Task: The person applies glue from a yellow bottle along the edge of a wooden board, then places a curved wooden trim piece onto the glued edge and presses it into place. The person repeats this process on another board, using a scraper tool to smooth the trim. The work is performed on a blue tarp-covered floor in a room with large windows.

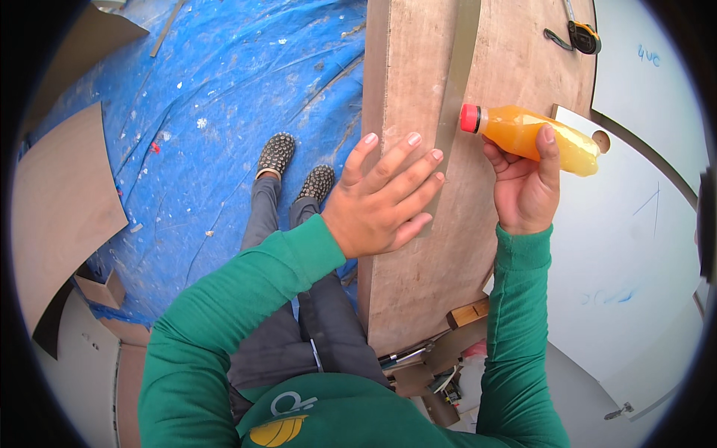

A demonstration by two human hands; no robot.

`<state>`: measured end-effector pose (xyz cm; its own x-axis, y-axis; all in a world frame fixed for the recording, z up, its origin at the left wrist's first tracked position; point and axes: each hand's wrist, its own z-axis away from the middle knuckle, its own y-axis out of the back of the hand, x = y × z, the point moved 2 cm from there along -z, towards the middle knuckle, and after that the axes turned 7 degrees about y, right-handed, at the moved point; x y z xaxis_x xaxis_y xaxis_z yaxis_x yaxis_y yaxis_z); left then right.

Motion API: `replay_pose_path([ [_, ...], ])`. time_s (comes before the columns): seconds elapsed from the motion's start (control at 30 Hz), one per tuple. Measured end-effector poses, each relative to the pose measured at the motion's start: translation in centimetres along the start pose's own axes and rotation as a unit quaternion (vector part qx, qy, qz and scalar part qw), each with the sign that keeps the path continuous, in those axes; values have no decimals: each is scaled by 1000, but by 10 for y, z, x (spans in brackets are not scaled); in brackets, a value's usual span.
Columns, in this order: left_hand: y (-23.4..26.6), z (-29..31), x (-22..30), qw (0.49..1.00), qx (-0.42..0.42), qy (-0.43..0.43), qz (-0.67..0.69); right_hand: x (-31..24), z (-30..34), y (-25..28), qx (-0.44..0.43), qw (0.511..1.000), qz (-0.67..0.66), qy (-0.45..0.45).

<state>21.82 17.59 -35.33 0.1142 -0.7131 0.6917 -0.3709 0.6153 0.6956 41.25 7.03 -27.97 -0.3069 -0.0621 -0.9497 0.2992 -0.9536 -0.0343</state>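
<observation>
A clear plastic bottle (523,133) of orange drink with a red cap lies sideways in my right hand (529,179). Its cap points left, and its base points right and a little toward me. My fingers go under the bottle while the thumb presses on its near side. My left hand (392,196) is spread, back upward, with nothing in it. It hovers over the left part of a brown wooden panel (418,284), apart from the bottle. A long grey-green strip (455,82) runs along the panel near the fingertips.
A tape measure (584,37) rests at the panel's far right. White boards (635,246) with pen marks stand on the right. Blue sheeting (202,119) covers the floor under my shoes. Brown boards (67,216) lean at left. Below the panel's near end sits a box (441,358) of tools.
</observation>
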Motion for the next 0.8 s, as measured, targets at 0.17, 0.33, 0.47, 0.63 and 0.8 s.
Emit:
replay_pose_path([
  [0.17, 0, 1, -1, 1000, 2, 3, -12, 3, -1, 1, -3, 1000, 15, 6],
  [0.33, -1, 1, -1, 1000, 5, -1, -18, 2, 3, 0, -33, 996, 61, 54],
  [0.47, 0, 1, -2, 1000, 10, -3, -15, -2, 18, -6, -55, 975, 153, 151],
  [0.63, -1, 3, -3, 999, 27, 14, 11, -8, 32, -9, -129, 907, 300, 266],
  [0.8, 0, 2, -3, 999, 45, 12, 21, -13, 21, -26, -136, 912, 313, 227],
])
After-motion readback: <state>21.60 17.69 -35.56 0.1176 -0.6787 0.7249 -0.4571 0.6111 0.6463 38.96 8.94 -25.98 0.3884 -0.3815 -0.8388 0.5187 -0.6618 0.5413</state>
